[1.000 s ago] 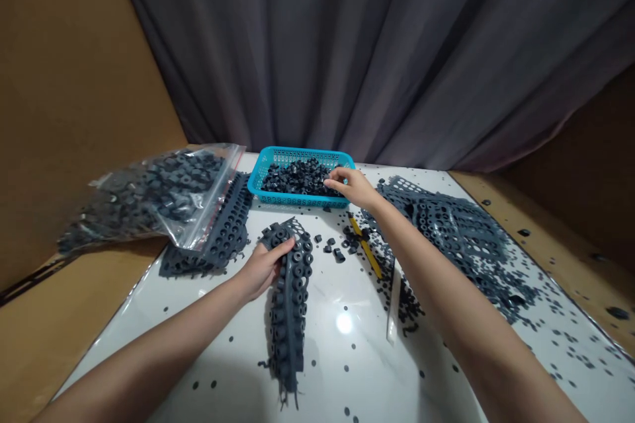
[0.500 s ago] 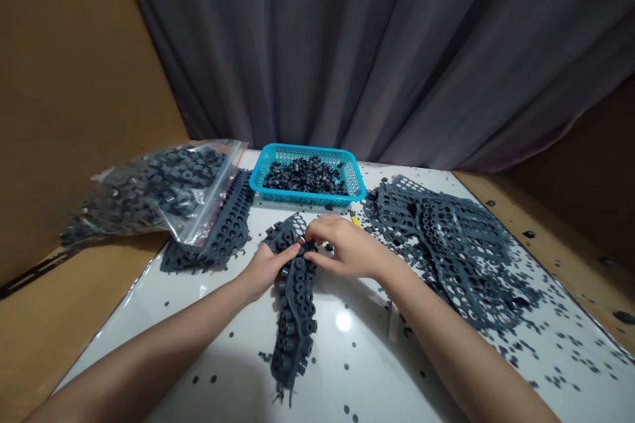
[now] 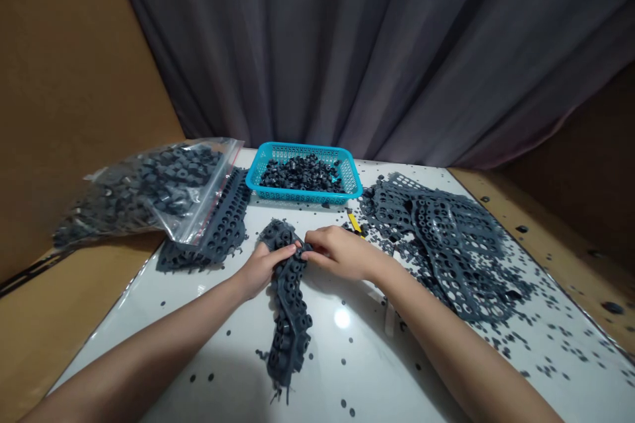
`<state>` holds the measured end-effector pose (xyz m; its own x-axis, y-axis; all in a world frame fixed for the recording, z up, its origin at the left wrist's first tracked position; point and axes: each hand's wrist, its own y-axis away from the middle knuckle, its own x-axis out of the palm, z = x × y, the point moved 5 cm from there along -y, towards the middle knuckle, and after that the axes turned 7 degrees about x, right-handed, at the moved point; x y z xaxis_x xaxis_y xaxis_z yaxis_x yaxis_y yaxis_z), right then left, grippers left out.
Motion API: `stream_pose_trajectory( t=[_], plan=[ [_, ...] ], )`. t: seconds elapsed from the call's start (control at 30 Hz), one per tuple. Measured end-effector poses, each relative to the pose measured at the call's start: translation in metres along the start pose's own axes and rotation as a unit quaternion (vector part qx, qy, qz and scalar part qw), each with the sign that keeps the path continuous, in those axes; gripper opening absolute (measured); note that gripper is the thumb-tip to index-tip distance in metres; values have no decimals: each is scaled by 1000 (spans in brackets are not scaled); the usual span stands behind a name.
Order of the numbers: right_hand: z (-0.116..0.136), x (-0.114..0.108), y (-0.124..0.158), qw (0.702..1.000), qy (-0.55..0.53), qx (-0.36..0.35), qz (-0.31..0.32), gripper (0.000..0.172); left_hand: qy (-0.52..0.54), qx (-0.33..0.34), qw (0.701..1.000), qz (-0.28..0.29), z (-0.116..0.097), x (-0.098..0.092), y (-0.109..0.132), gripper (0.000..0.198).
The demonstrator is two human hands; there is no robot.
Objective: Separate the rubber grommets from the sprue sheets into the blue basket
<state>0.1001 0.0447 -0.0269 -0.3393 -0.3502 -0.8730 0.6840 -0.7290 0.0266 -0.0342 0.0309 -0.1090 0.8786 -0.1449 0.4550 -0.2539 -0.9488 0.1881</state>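
Note:
A dark grey rubber sheet (image 3: pixel 290 317), folded lengthwise and studded with short hollow cylinders, hangs down the middle of the white table toward me. My left hand (image 3: pixel 261 267) grips its left side near the far end, thumb pressed on top. From the right, my right hand (image 3: pixel 336 252) pinches at the same far end, with thumb and forefinger close together against the sheet's edge. Whatever small piece lies between those fingertips is too hidden to make out. Beyond the hands stands a turquoise basket (image 3: pixel 303 195) holding many loose dark rubber pieces.
A clear zip bag (image 3: pixel 143 192) full of grey pieces leans at the left, on stacked studded sheets (image 3: pixel 223 231). Perforated leftover sheets (image 3: pixel 456 238) are heaped at the right amid scattered bits. A yellow-handled tool (image 3: pixel 354 222) lies beside that heap.
My right hand has closed from an arched pose into a lower pinch at the sheet's far end. The view has shifted slightly; the left hand keeps its hold.

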Motion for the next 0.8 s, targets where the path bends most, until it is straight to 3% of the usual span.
stream_pose_trajectory(
  t=[0.2, 0.33, 0.4, 0.5, 0.6, 0.67, 0.7, 0.73, 0.8],
  plan=[
    [9, -2, 0, 994, -73, -81, -4, 26, -96, 49, 992, 59, -7, 4, -2, 39],
    [1, 7, -3, 967, -243, -65, 36, 30, -136, 40, 987, 76, -7, 9, -2, 34],
    [-5, 18, -7, 923, -380, -20, 61, 30, -98, 17, 994, 54, -5, 10, -2, 31],
    [-10, 33, -14, 835, -548, 15, 46, 27, -18, -24, 999, 27, 0, 9, -2, 32],
    [-18, 37, -18, 742, -670, 7, -10, 29, 45, -48, 997, 30, 1, 8, -2, 32],
    [-27, 27, -17, 692, -719, -5, -63, 35, 72, -49, 996, 27, 0, 5, -3, 31],
    [-33, 19, -16, 685, -723, -13, -88, 36, 76, -46, 996, 19, -1, 3, -4, 30],
    [-39, 8, -16, 697, -708, -19, -111, 37, 72, -41, 997, 8, -2, 1, -4, 30],
    [-54, -17, -17, 769, -618, -16, -162, 34, 50, -44, 998, -11, -2, -2, -5, 32]
  ],
)
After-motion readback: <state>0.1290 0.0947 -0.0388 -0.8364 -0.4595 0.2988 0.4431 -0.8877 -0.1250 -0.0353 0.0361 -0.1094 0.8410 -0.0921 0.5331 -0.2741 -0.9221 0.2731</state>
